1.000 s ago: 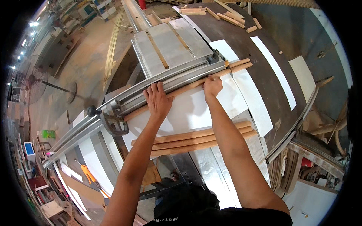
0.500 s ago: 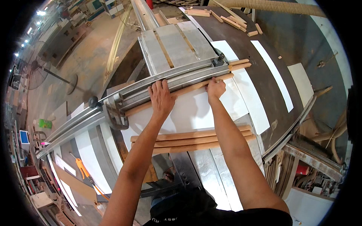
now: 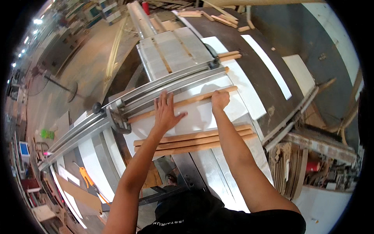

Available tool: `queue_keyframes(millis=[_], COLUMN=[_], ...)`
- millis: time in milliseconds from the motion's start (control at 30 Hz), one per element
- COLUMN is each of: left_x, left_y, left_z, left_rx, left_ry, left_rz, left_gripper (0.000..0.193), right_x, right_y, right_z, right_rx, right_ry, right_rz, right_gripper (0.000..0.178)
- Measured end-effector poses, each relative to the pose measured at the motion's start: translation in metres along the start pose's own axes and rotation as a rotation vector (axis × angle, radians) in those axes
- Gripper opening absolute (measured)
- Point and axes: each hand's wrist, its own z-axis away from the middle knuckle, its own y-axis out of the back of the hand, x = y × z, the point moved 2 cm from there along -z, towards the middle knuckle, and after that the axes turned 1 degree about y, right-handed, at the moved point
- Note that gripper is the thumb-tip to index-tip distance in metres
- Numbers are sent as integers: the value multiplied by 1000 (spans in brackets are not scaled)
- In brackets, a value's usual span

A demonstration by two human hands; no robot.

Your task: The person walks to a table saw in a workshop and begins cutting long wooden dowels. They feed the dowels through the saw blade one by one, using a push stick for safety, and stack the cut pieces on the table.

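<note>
A long, narrow wooden strip lies slantwise on a white sheet, in front of the metal fence of a sliding saw table. My right hand is closed around the strip near its right end, which stands off from the fence. My left hand is open over the strip's middle, fingers spread and thumb out; whether it touches the wood is unclear. The strip's left end is beside a dark metal bracket on the fence. Closer to me, several similar wooden strips lie side by side.
Two short strip ends lie beyond the fence's right end, by a dark guard. Offcuts are scattered on the far brown table. An orange air gun is at the left; a fan stands on the floor.
My right hand has drawn the strip's right end away from the fence, toward me. My left hand's fingers have loosened and spread. The view has shifted slightly.
</note>
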Motion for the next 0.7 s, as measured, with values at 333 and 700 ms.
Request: queue_keyframes(millis=[333,700], left_x=[73,122], left_y=[17,35], left_z=[136,190], left_rx=[-520,-533], left_ry=[-300,-183], left_rz=[13,196], left_gripper=[122,107], right_x=[124,208], right_y=[201,268], right_z=[73,279], right_rx=[142,-232], right_ry=[102,-49], right_rz=[-134,-27], right_gripper=[37,31])
